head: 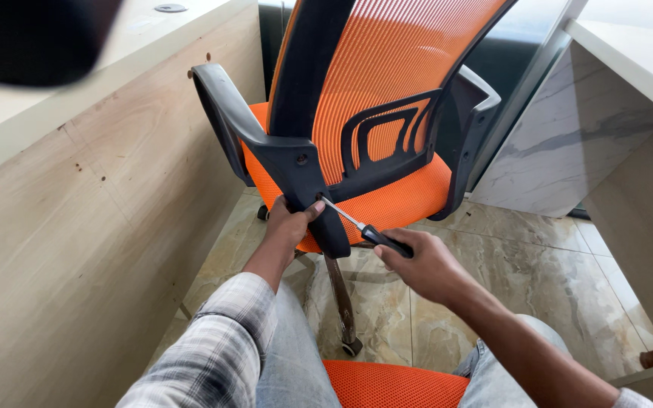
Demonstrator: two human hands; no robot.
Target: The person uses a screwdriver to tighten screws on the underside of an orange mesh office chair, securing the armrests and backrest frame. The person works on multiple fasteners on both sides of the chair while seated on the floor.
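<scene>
My left hand (287, 227) clamps fingers on the chair's black armrest bracket (296, 170); right hand (425, 266) fingers wrap the screwdriver (368, 233), tip probably seated in a screw.

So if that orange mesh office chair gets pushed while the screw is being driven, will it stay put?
Probably not: the orange mesh office chair stands on a caster on smooth tile floor, so it would likely roll. It looks tilted, so it may tip. The left hand gripping the black bracket seems to steady it against the black-handled screwdriver in the right hand.
</scene>
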